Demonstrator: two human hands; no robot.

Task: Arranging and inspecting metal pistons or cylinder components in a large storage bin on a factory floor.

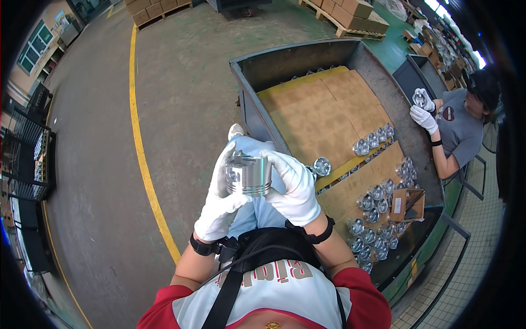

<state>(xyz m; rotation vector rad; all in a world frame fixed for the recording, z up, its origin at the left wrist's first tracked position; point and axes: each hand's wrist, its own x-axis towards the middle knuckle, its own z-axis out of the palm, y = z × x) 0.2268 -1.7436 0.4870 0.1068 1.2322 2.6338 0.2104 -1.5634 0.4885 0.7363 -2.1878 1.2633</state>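
Lying to the right, one dark metal bin (307, 61) with worn walls; inside, flat matte cardboard (323, 109), shiny round metal parts (356, 226) clustered at the near end, one open brown carton (399, 200). Left hand (219, 200) and right hand (293, 186), white-gloved, raised before the body, fingers closed around opposite sides of one piston (248, 174): silver cylinder, ring-grooved near its lower edge, held above the lap, left of the bin.

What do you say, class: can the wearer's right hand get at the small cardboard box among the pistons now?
Probably not: the right hand is helping hold a metal piston, and other pistons crowd the cardboard box.
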